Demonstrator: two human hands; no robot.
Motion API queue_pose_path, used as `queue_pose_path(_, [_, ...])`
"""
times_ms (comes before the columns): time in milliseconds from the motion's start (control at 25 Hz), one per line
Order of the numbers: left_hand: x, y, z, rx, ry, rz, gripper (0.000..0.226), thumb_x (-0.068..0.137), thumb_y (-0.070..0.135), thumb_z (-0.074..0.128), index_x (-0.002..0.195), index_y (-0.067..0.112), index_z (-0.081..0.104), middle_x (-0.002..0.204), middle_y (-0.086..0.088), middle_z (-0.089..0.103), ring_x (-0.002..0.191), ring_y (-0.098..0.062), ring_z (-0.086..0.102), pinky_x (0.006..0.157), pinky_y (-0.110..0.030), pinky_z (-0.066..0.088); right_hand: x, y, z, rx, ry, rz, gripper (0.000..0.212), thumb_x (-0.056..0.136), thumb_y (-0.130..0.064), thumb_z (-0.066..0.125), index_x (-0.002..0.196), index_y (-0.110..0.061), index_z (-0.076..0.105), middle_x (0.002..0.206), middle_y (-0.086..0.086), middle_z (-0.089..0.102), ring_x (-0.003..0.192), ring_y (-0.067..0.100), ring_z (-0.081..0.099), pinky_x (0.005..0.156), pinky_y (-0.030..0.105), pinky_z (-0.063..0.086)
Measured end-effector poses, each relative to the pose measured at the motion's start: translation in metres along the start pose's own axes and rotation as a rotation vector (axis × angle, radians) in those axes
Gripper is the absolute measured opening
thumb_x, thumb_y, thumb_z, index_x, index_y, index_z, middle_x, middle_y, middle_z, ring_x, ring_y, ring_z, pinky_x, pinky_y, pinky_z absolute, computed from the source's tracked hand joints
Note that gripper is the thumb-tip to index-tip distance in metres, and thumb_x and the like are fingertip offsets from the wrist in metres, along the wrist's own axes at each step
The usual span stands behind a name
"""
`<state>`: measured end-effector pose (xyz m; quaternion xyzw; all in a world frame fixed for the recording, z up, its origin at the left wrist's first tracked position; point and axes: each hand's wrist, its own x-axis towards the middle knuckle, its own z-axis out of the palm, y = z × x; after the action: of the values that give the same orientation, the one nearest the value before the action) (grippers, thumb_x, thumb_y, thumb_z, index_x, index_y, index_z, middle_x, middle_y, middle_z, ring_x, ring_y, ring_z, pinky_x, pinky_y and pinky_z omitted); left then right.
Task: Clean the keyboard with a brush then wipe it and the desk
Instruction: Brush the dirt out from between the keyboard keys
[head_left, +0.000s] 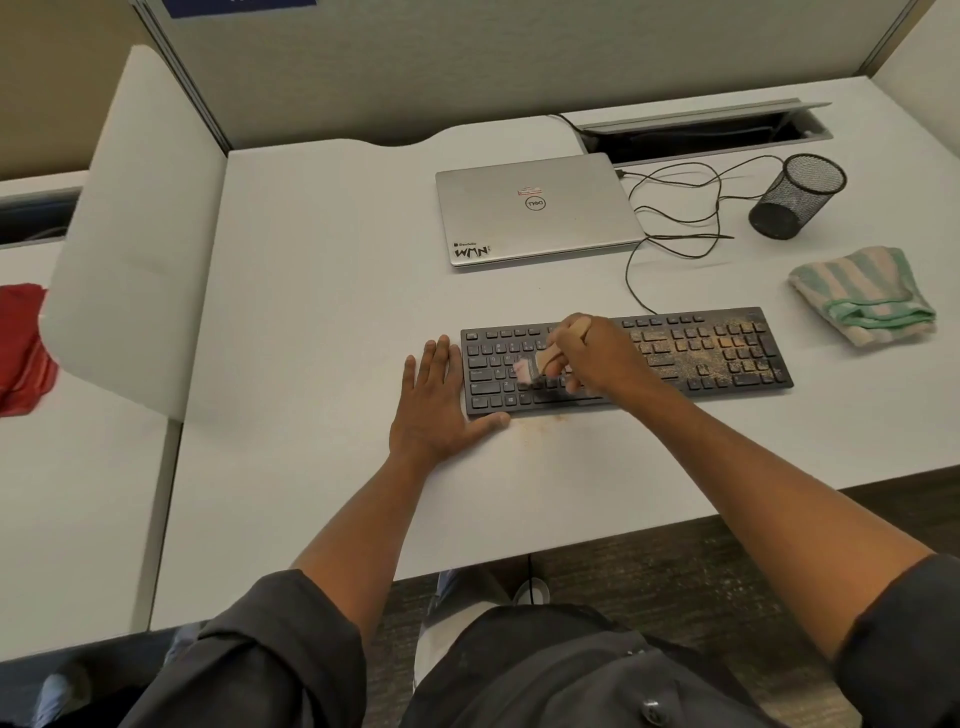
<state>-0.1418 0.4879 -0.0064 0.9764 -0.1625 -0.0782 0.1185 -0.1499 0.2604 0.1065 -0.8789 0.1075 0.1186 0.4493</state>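
A black keyboard (727, 353) lies on the white desk (322, 291), its right half dusted with brown crumbs. My right hand (597, 356) grips a small wooden-handled brush (540, 364), whose pale bristles touch the keys on the left half. My left hand (439, 402) lies flat on the desk against the keyboard's left end, fingers straight, thumb along its front edge. A faint brown smear of dust (540, 423) sits on the desk just in front of the keyboard. A folded green-and-cream striped cloth (862, 296) rests at the right.
A shut silver laptop (535, 213) lies behind the keyboard, with black cables (675, 208) looping to its right. A black mesh pen cup (797, 197) lies tipped at the back right. A white divider (135, 234) stands on the left, red fabric (23, 348) beyond it.
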Motion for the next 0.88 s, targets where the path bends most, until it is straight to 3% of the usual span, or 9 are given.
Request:
queue_pose_path(120, [0.000, 0.001, 0.000, 0.003, 0.002, 0.004, 0.127, 0.073, 0.097, 0.025, 0.162, 0.010, -0.002, 0.170, -0.009, -0.007, 0.156, -0.020, -0.015, 0.126, -0.047, -0.009, -0.005, 0.000, 0.005, -0.057, -0.031, 0.013, 0.031, 0.100, -0.019, 0.043, 0.086, -0.007, 0.069, 0.066, 0.007, 0.074, 0.051, 0.023, 0.065, 0.041, 0.019, 0.042])
queue_pose_path(240, [0.000, 0.000, 0.000, -0.001, 0.003, 0.004, 0.127, 0.074, 0.097, 0.025, 0.162, 0.010, -0.003, 0.170, -0.009, -0.008, 0.156, -0.020, -0.015, 0.126, -0.046, -0.009, -0.011, -0.003, 0.008, 0.069, 0.047, -0.054, 0.024, 0.102, -0.022, 0.045, 0.097, -0.013, 0.066, 0.075, 0.004, 0.075, 0.053, 0.016, 0.063, 0.042, 0.016, 0.041])
queue_pose_path(320, [-0.001, 0.000, -0.001, 0.001, 0.001, 0.009, 0.126, 0.074, 0.096, 0.027, 0.162, 0.011, -0.004, 0.170, -0.009, -0.009, 0.156, -0.020, -0.016, 0.126, -0.046, -0.009, -0.017, -0.001, 0.014, 0.020, 0.055, -0.081, 0.024, 0.102, -0.024, 0.045, 0.100, -0.017, 0.067, 0.077, 0.000, 0.075, 0.054, 0.013, 0.063, 0.048, 0.022, 0.047])
queue_pose_path(480, [-0.001, 0.001, -0.002, 0.003, 0.002, 0.008, 0.126, 0.073, 0.096, 0.025, 0.162, 0.011, -0.004, 0.170, -0.009, -0.009, 0.156, -0.020, -0.016, 0.126, -0.046, -0.010, -0.020, 0.006, 0.020, -0.099, 0.081, -0.080, 0.031, 0.098, -0.025, 0.044, 0.086, -0.014, 0.071, 0.069, 0.001, 0.074, 0.062, 0.020, 0.069, 0.069, 0.044, 0.059])
queue_pose_path(680, [-0.001, 0.000, -0.002, 0.004, -0.018, 0.004, 0.127, 0.075, 0.096, 0.028, 0.162, 0.010, -0.005, 0.170, -0.009, -0.012, 0.155, -0.020, -0.018, 0.126, -0.046, -0.010, -0.030, 0.008, 0.027, 0.023, 0.116, -0.072, 0.023, 0.100, -0.029, 0.046, 0.097, -0.025, 0.069, 0.077, -0.003, 0.075, 0.067, 0.014, 0.067, 0.074, 0.038, 0.057])
queue_pose_path(880, [-0.001, -0.004, -0.003, -0.028, -0.012, 0.021, 0.124, 0.076, 0.093, 0.027, 0.162, 0.009, -0.003, 0.170, -0.008, -0.010, 0.156, -0.019, -0.016, 0.126, -0.044, -0.011, -0.037, 0.025, 0.019, -0.066, 0.333, 0.019, 0.038, 0.088, -0.046, 0.034, 0.092, -0.027, 0.066, 0.078, -0.001, 0.073, 0.077, 0.022, 0.069, 0.072, 0.043, 0.057])
